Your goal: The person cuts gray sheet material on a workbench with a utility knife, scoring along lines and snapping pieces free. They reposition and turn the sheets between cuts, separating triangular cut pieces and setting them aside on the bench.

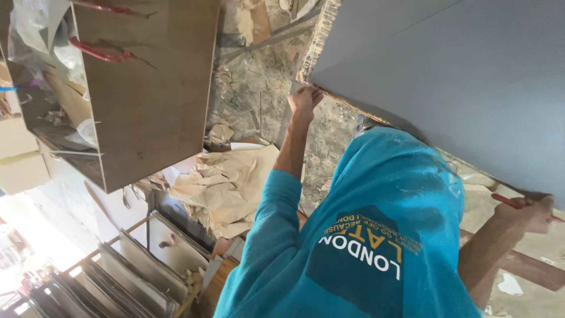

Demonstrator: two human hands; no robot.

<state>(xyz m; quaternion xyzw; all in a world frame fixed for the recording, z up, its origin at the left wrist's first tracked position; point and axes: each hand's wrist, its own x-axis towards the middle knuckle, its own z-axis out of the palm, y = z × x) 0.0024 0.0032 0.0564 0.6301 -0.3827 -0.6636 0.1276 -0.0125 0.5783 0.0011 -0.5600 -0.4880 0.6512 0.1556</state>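
Along the grey board's (459, 82) edge, both hands (304, 101) clenched, one gripping a red pencil (511, 202)

The grey board (471, 82) walls off the upper right, with the left hand (305, 103) gripping its corner and the right hand (529, 213), gripping a pencil (513, 203), on its lower edge. Between the board and the cabinet (147, 88) with its red clamps (97, 53), a strip of rubble floor (259, 82) lies open. Crumpled paper (223, 188) and stacked panels (135, 271) crowd the lower left.
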